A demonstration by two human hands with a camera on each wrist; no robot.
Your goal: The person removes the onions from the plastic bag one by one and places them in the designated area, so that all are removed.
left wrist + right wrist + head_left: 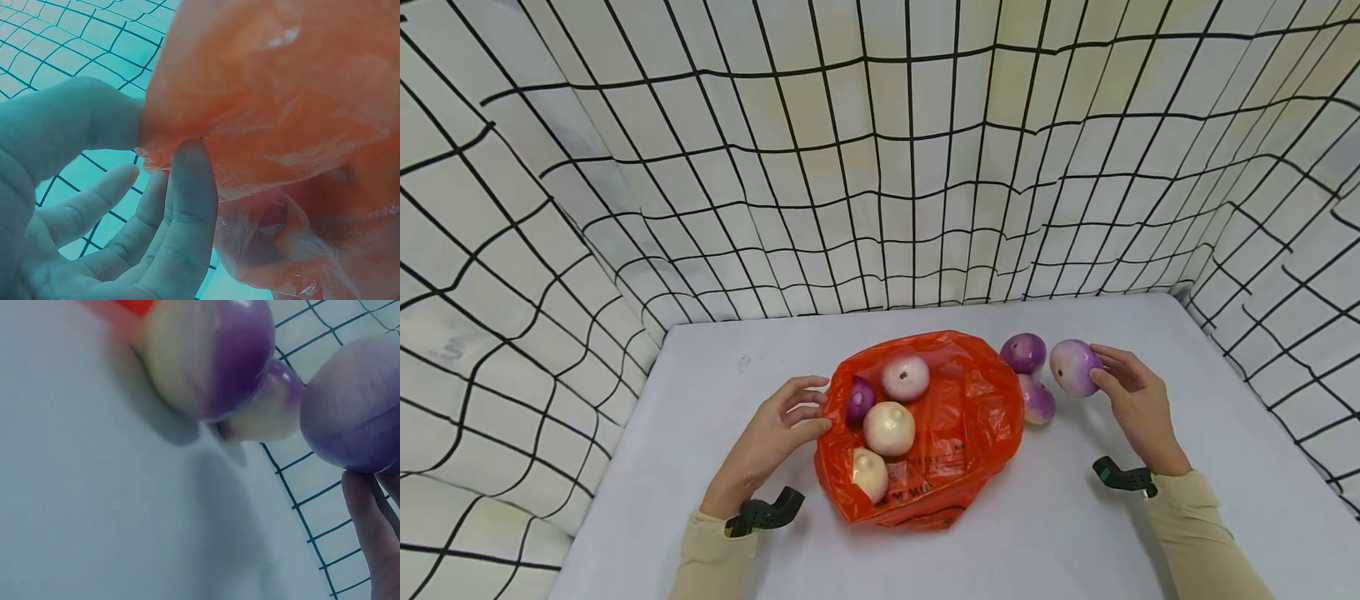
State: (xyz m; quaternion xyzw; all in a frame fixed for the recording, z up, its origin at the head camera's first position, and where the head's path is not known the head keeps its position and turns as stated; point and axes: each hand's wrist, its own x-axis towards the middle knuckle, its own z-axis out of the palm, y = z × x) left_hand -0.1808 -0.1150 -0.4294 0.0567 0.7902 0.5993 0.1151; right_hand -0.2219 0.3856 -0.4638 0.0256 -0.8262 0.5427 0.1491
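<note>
My left hand [778,433] pinches the left rim of a red plastic bag [970,417] between thumb and fingers; the left wrist view shows the thin film [269,94] at the fingertips. The bag's mouth faces up, and several onions lie inside on its left side: a purple onion [860,400], a pinkish-white onion [905,377] and whitish ones [889,428]. Right of the bag, my right hand [1138,400] holds a purple-and-white onion [1073,367] by its right side. In the right wrist view that onion [353,406] appears raised off the table.
Two purple-and-white onions, a rear one [1023,353] and a front one [1037,400], lie against the bag's right side. The white table [1060,533] is bordered at the back and sides by white walls with a black grid net [913,167].
</note>
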